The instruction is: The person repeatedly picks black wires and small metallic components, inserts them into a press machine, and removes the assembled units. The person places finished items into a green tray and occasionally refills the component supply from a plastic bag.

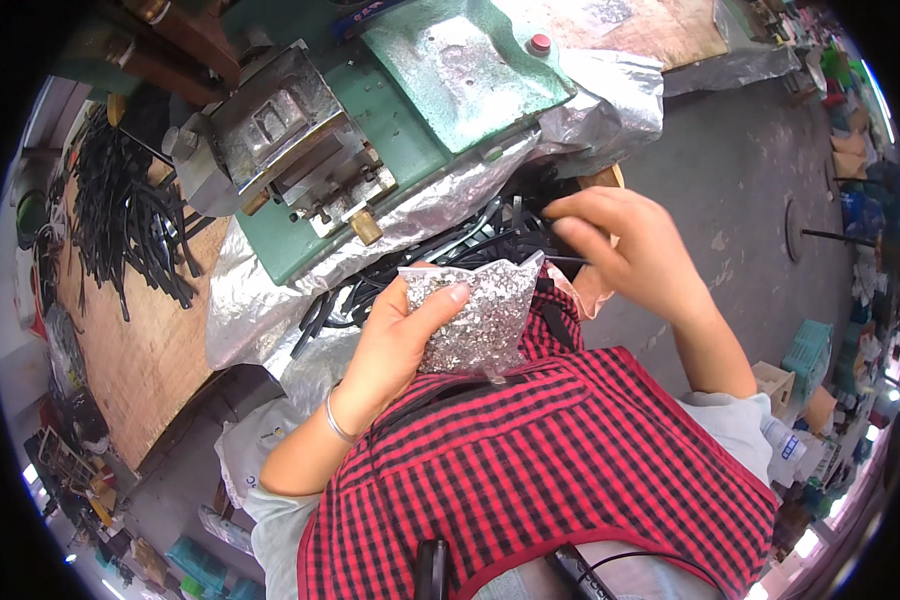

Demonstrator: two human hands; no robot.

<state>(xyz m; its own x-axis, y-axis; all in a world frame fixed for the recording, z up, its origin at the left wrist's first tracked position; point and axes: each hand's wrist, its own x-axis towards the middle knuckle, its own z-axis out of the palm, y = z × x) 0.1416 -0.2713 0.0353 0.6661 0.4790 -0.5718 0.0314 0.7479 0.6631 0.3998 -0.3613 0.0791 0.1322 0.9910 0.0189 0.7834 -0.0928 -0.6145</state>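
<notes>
My left hand (395, 335) grips a clear plastic bag (480, 320) filled with small silvery metal pieces, the thumb lying across its front. The bag is upright before my red-and-black checked apron (530, 450). To its right, my right hand (635, 245) is raised with bent fingers, thumb and forefinger slightly apart, and nothing visible between them. Its fingertips are nearest to a heap of black strips (470, 240) on silvery foil sheeting (240, 310), just beyond the bag. The bag covers part of the heap.
A green machine (420, 110) with a metal press head (290, 120) and a red button (540, 43) stands ahead. At the left, a bundle of black strips (120, 190) rests on a wooden board (140, 360). Teal crates (808, 345) stand far right on the grey floor (740, 180).
</notes>
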